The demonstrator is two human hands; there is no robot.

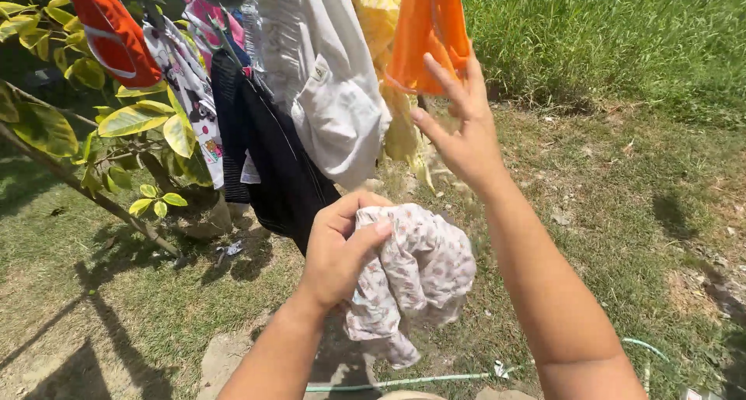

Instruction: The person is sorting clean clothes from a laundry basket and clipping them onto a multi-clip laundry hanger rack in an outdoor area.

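Head view: a crumpled floral cloth [412,280], pale with small pinkish print, hangs bunched from the left hand [338,248], which is closed around it, its length trailing downward. The right hand [460,128] is open, fingers spread, touching an orange garment [427,31]. Beside hang a white garment [326,81] with a small square label and a black garment [280,167] with a white tag.

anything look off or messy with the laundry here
Nothing damaged. The floral cloth is bunched in the left hand, not hung. The right hand is open at the orange garment. Hung clothes crowd together and overlap.
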